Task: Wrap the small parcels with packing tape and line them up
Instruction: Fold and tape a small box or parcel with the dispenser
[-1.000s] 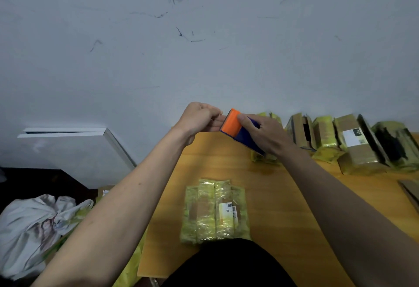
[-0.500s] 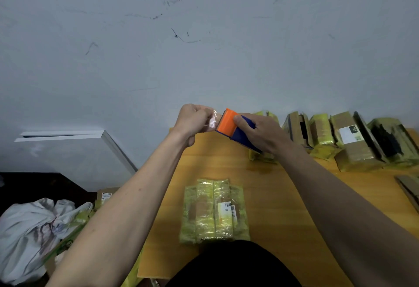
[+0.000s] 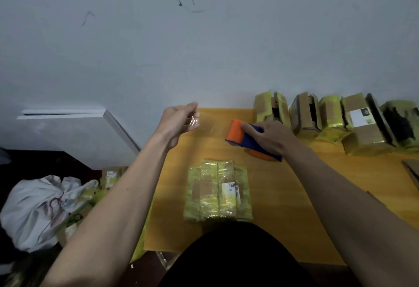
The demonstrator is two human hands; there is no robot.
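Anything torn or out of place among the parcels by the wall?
Yes. Several parcels in the row by the wall gape open with torn cardboard, dark gaps showing. The parcel in front looks intact.

the right hand (image 3: 269, 138) is covering most of the tape dispenser (image 3: 247, 139). the frame edge at 3 o'clock is cutting off the last parcel (image 3: 405, 123) and a cardboard piece (image 3: 411, 171).

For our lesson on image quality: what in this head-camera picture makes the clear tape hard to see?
Head view: dim, uneven light; the tape strip is transparent, showing only as faint glints by the left hand; wide-angle distortion bends the table edges; the dispenser stays vivid.
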